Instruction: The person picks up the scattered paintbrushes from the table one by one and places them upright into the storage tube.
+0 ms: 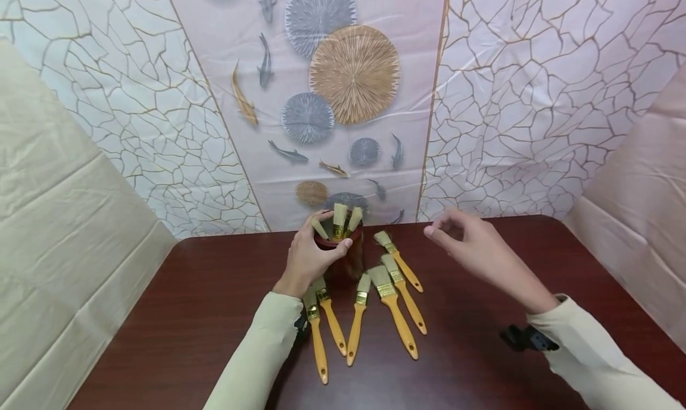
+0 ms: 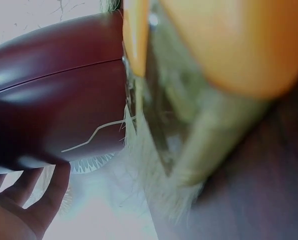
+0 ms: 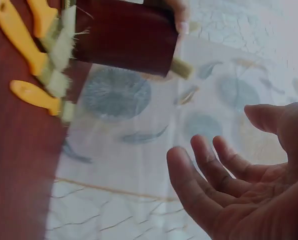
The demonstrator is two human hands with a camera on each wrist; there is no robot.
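Note:
My left hand (image 1: 308, 255) grips a dark red cylindrical cup (image 1: 352, 260), thumb at the near rim and fingers round the far left side. Several paintbrushes (image 1: 340, 219) stand in the cup, bristles up. In the left wrist view, fingers (image 2: 54, 195) lie along the cup's glossy wall (image 2: 54, 100). My right hand (image 1: 477, 246) hovers over the table's right side, apart from the cup, with fingers loosely bent. Nothing is in its palm in the right wrist view. Around the cup's base lie several paintbrushes (image 1: 399, 321) with yellow handles pointing toward me.
The dark reddish-brown table (image 1: 203, 321) extends to both sides. Behind it hangs a patterned cloth (image 1: 493, 100) with fish and round motifs. Plain beige cloth (image 1: 64, 243) closes off the left side, and similar cloth (image 1: 643, 202) the right.

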